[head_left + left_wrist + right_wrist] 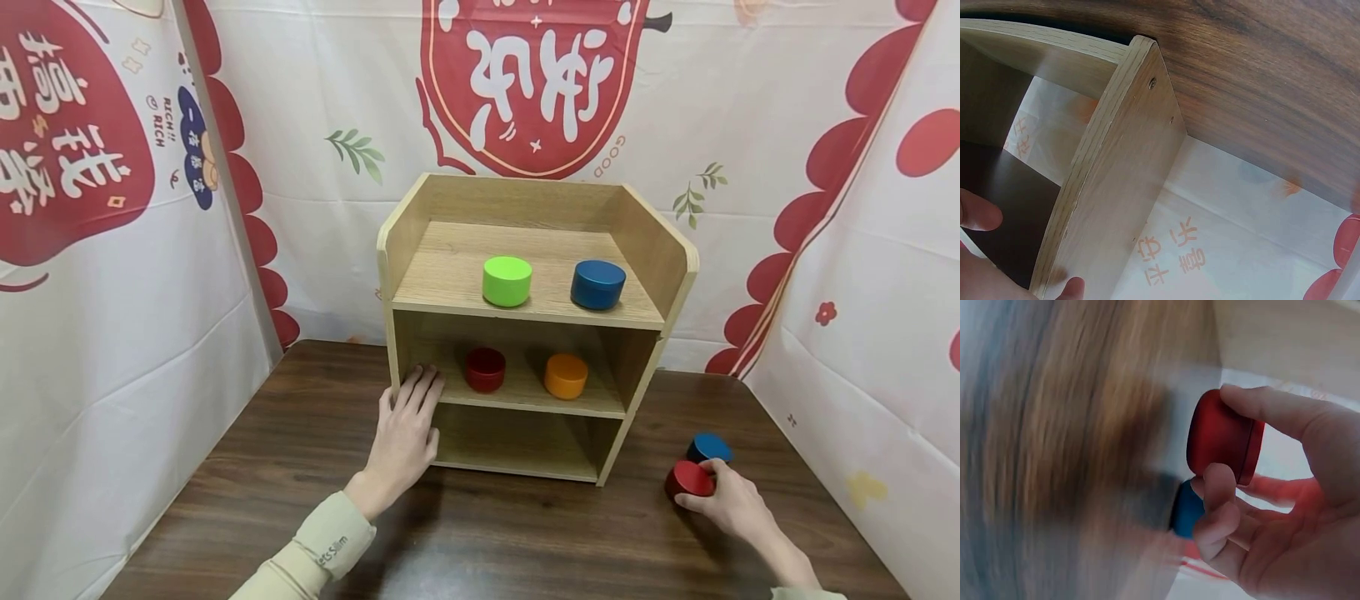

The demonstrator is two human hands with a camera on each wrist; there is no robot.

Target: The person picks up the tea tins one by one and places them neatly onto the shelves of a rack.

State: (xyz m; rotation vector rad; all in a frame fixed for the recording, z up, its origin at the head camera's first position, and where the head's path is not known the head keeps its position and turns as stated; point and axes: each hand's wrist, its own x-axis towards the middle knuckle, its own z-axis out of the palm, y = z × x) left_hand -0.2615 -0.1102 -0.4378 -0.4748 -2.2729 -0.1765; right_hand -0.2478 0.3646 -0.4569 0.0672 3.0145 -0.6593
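My right hand [738, 507] pinches a small round red tin [1217, 440] between thumb and fingers, low at the right of the table. A blue tin [709, 447] stands just behind it. My left hand [403, 435] rests against the front left edge of a wooden shelf unit [517, 443], fingers fairly straight. In the left wrist view, one fingertip lies on the outer face of the side panel [1116, 162]. On the top board sit a green tin [507, 282] and another blue tin [597, 285]. A dark red tin [485, 370] and an orange tin [566, 377] occupy the middle board.
The shelf unit stands on a dark wood-grain table [247, 475]. Printed white cloth [300, 125] hangs behind and along both sides. Raised side panels border the unit's top board. Motion blurs the table in the right wrist view.
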